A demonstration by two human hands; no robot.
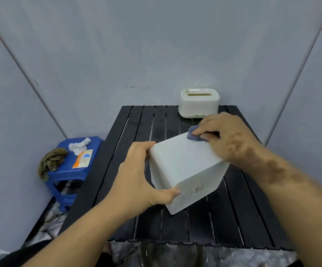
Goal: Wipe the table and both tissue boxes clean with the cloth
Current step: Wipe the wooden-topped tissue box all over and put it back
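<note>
A plain white tissue box (183, 162) is tilted above the black slatted table (233, 218). My left hand (139, 176) grips its left side, thumb on the near face. My right hand (225, 135) presses a small blue-grey cloth (194, 134) against the box's far upper edge. A second tissue box (199, 103), cream white with a slot in its lid, stands upright at the table's far edge, behind my right hand.
A blue plastic stool (73, 170) stands left of the table with an olive rag (53, 160), a crumpled white tissue (79, 146) and an orange packet (83, 158) on it. Grey panels wall in three sides. A clear bowl (172, 255) lies below the table's near edge.
</note>
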